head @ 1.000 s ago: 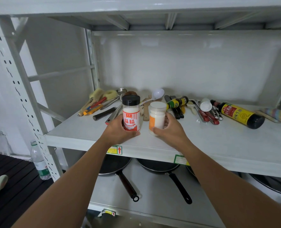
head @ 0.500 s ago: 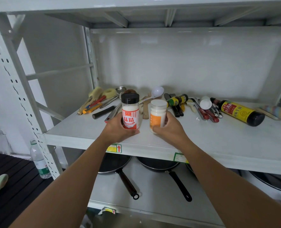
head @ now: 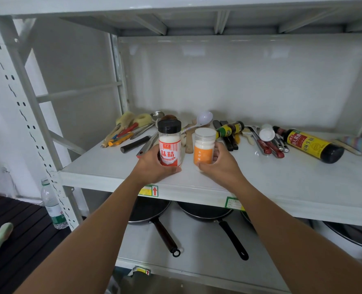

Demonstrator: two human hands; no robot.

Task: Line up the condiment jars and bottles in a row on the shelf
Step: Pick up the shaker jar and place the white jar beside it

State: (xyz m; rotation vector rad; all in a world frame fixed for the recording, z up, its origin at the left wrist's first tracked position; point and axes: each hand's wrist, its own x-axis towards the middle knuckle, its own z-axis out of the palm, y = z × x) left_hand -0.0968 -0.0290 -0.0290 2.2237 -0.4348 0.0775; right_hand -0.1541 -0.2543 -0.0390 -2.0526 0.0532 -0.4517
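head view: my left hand (head: 154,164) is wrapped around the black-capped jar (head: 169,143) with the red label, and my right hand (head: 220,164) is curled around the smaller white-lidded jar (head: 204,145) with the orange label. both jars stand upright near the front of the shelf (head: 282,187), just beside each other with a gap between. behind them, a small green-labelled bottle (head: 230,129) and a big dark bottle (head: 311,144) lie on their sides among utensils

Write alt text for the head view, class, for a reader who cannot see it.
Left hand holds a black-capped jar and right hand a white-capped jar, upright side by side on a white shelf. Behind lie utensils and two bottles, one small, one large.
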